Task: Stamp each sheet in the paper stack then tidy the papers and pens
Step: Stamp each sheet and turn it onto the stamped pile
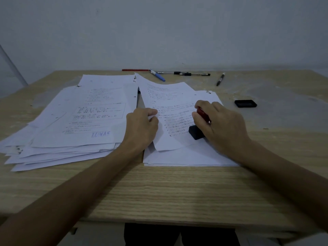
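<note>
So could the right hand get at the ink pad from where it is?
Probably yes. The ink pad sits on bare table just beyond the right hand, with nothing between them. But that hand is gripping the stamp, so it could dip the stamp, not pick the pad up.

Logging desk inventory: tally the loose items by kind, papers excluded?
Pens at the far edge: 5 (red pen, blue-and-white pen, two clear black-capped pens, black pen)
Red-handled black stamp: 1
Black rectangular ink pad: 1
Total: 7
</note>
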